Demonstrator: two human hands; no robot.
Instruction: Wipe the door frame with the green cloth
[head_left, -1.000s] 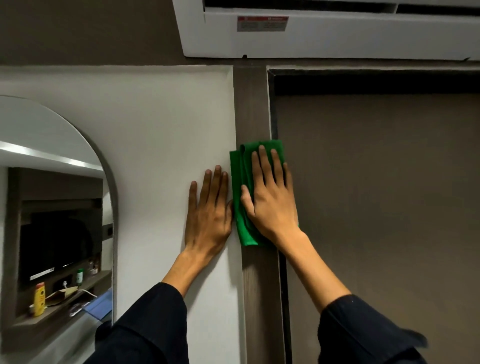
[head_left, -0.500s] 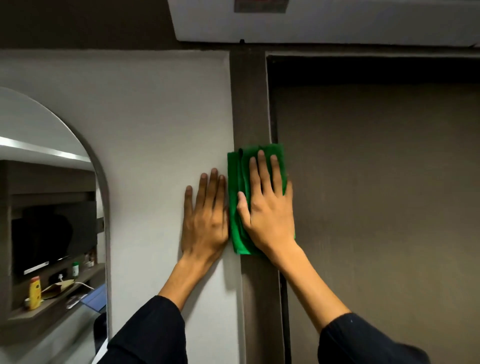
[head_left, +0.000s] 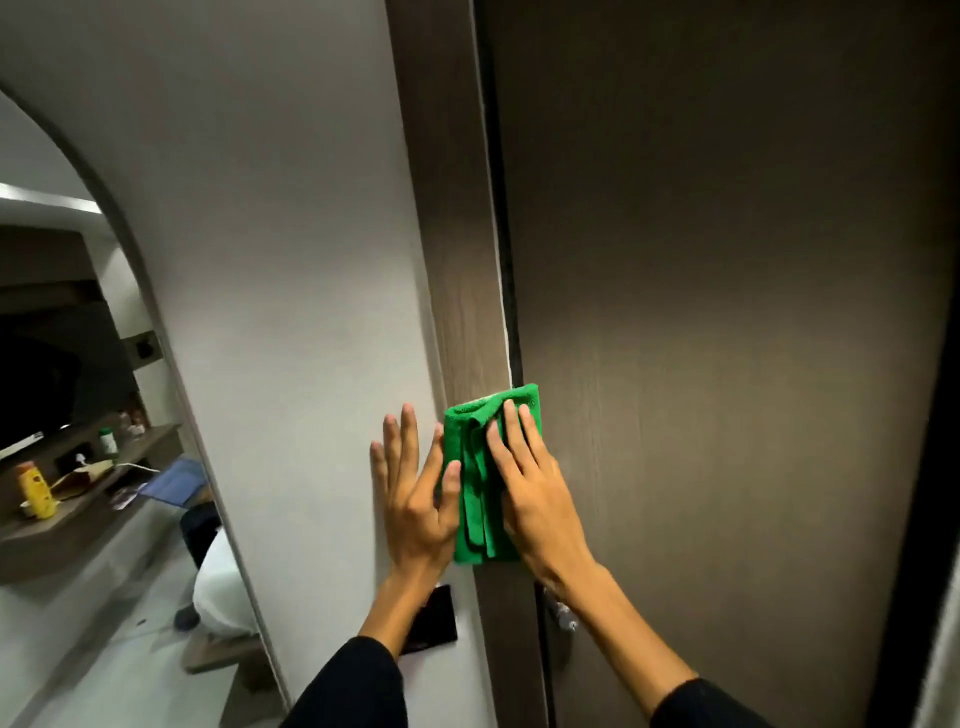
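A folded green cloth (head_left: 475, 488) lies flat against the dark wooden door frame (head_left: 457, 260), a vertical strip between the white wall and the brown door. My right hand (head_left: 535, 499) presses on the cloth with its fingers spread over the right half. My left hand (head_left: 413, 499) rests flat on the white wall just left of the frame, fingers apart, its thumb touching the cloth's left edge. Dark sleeves cover both forearms low in the view.
The brown door (head_left: 727, 364) fills the right side, with a metal handle (head_left: 563, 616) just below my right wrist. A black wall switch (head_left: 434, 626) sits under my left wrist. An arched mirror (head_left: 93, 415) on the left reflects shelves with bottles.
Both hands and the cloth have slid down the frame, away from its top corner. The view tilted down, so the air conditioner and the frame's top edge left the view.
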